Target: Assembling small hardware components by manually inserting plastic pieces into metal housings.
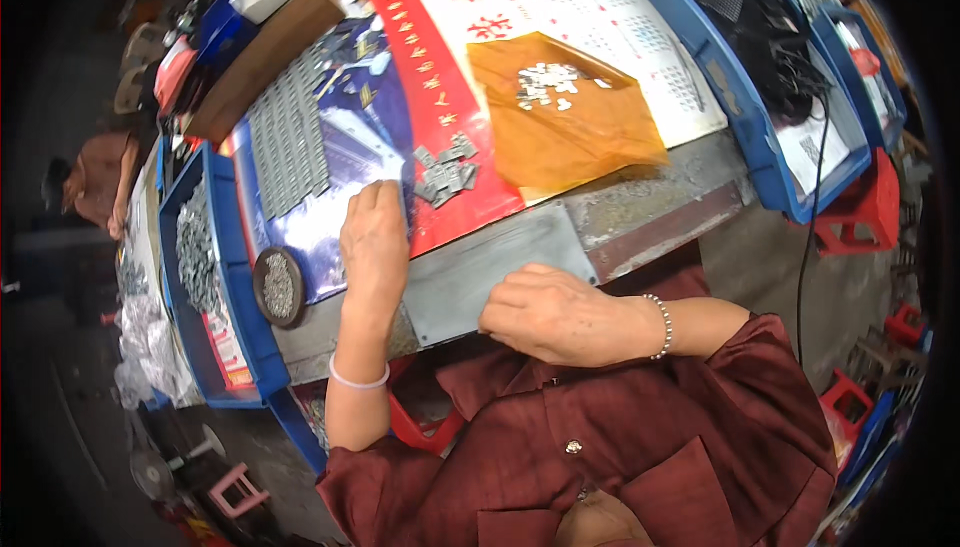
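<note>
My left hand reaches over a glossy blue printed sheet, its fingers curled down together; whatever they may pinch is hidden beneath them. Beside it, on a red strip of the sheet, lies a loose pile of small grey metal pieces. Rows of similar grey pieces are laid out further left. My right hand is closed at the near edge of a grey metal plate, and its fingertips are out of sight. A dark round dish of tiny grey parts stands left of my left forearm.
Small white pieces lie on an orange translucent sheet. A blue bin with grey parts stands at the left; another blue bin with black material and a hanging cable is at the right. A person sits far left.
</note>
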Demonstrator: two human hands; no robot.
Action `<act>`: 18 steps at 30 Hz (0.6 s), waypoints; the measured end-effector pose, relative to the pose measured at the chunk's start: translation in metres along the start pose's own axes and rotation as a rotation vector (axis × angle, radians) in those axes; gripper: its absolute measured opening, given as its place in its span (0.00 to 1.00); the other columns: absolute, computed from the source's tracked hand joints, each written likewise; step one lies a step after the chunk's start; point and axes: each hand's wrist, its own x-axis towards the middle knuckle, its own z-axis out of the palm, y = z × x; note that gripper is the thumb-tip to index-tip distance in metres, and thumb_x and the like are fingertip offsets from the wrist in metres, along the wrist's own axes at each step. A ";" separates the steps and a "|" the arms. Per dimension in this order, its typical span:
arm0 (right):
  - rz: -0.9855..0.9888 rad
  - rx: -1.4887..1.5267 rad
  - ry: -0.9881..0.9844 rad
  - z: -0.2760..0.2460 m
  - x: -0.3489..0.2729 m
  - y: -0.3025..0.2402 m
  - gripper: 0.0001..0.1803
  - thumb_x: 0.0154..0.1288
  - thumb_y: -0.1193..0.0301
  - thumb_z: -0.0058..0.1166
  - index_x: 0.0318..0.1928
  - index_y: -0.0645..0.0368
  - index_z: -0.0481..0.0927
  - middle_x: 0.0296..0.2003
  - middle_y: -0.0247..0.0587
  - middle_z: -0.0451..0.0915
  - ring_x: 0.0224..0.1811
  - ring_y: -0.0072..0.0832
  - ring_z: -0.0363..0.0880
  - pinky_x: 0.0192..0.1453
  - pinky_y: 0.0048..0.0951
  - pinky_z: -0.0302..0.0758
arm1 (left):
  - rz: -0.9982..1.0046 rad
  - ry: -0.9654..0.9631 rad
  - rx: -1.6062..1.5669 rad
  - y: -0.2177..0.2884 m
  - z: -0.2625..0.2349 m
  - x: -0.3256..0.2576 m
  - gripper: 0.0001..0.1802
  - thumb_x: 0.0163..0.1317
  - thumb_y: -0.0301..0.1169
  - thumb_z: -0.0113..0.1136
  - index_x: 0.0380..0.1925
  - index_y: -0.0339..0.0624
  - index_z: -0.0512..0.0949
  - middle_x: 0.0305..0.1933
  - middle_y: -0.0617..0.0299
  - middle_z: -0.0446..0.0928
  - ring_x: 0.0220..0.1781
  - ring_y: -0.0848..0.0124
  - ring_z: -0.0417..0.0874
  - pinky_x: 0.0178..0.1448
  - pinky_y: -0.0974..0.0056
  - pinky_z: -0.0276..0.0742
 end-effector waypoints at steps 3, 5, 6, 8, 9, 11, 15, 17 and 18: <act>0.008 0.038 0.006 -0.002 -0.008 0.004 0.07 0.59 0.74 0.55 0.38 0.59 0.73 0.31 0.40 0.71 0.37 0.35 0.73 0.42 0.34 0.68 | 0.002 -0.031 0.128 0.004 0.005 -0.003 0.15 0.54 0.18 0.50 0.43 0.31 0.75 0.44 0.46 0.78 0.45 0.51 0.78 0.48 0.55 0.77; 0.008 0.046 0.025 -0.002 -0.012 0.007 0.06 0.60 0.74 0.55 0.38 0.59 0.73 0.31 0.40 0.71 0.36 0.36 0.73 0.43 0.34 0.68 | 0.078 0.045 0.244 0.002 0.012 -0.004 0.16 0.54 0.18 0.51 0.45 0.28 0.74 0.43 0.46 0.78 0.44 0.52 0.79 0.47 0.55 0.78; 0.015 0.052 0.028 -0.004 -0.014 0.008 0.06 0.60 0.74 0.55 0.38 0.59 0.73 0.31 0.40 0.71 0.36 0.36 0.73 0.43 0.34 0.68 | 0.096 0.042 0.278 0.003 0.011 -0.004 0.16 0.54 0.17 0.52 0.45 0.27 0.74 0.44 0.46 0.79 0.44 0.54 0.79 0.47 0.58 0.79; 0.022 0.062 0.039 -0.004 -0.018 0.009 0.06 0.60 0.74 0.55 0.37 0.59 0.73 0.31 0.40 0.71 0.36 0.36 0.73 0.43 0.34 0.68 | 0.067 0.022 0.254 0.002 0.009 0.000 0.17 0.54 0.18 0.52 0.45 0.28 0.74 0.44 0.45 0.79 0.43 0.54 0.80 0.46 0.57 0.78; 0.020 0.066 0.053 -0.004 -0.019 0.009 0.06 0.60 0.74 0.55 0.37 0.59 0.73 0.31 0.40 0.71 0.36 0.36 0.73 0.43 0.35 0.68 | 0.030 0.005 0.227 0.000 0.007 0.002 0.17 0.54 0.18 0.52 0.46 0.29 0.75 0.44 0.44 0.79 0.43 0.55 0.80 0.46 0.57 0.78; 0.016 0.074 0.075 -0.004 -0.022 0.009 0.07 0.60 0.74 0.55 0.37 0.59 0.73 0.31 0.41 0.71 0.36 0.37 0.73 0.43 0.35 0.69 | 0.031 0.057 0.172 -0.011 0.005 0.003 0.17 0.55 0.18 0.51 0.46 0.29 0.75 0.41 0.44 0.79 0.40 0.55 0.81 0.45 0.58 0.78; 0.039 0.116 0.191 -0.004 -0.024 0.012 0.07 0.59 0.75 0.55 0.37 0.60 0.73 0.32 0.41 0.73 0.37 0.38 0.74 0.43 0.36 0.70 | -0.211 0.141 -0.213 -0.009 -0.001 -0.003 0.14 0.62 0.21 0.50 0.48 0.33 0.76 0.33 0.48 0.80 0.33 0.60 0.83 0.42 0.61 0.76; 0.052 0.130 0.241 -0.007 -0.025 0.015 0.07 0.59 0.76 0.55 0.38 0.60 0.73 0.32 0.41 0.73 0.37 0.39 0.75 0.43 0.37 0.71 | -0.252 0.124 -0.272 0.008 -0.010 -0.012 0.14 0.65 0.21 0.49 0.50 0.32 0.74 0.30 0.51 0.80 0.30 0.68 0.82 0.41 0.66 0.76; 0.062 0.151 0.299 -0.009 -0.025 0.016 0.09 0.58 0.76 0.56 0.39 0.61 0.74 0.34 0.42 0.75 0.38 0.40 0.76 0.43 0.36 0.72 | -0.329 0.133 -0.580 0.018 -0.014 -0.021 0.15 0.65 0.21 0.49 0.52 0.31 0.72 0.30 0.53 0.81 0.31 0.70 0.82 0.41 0.68 0.77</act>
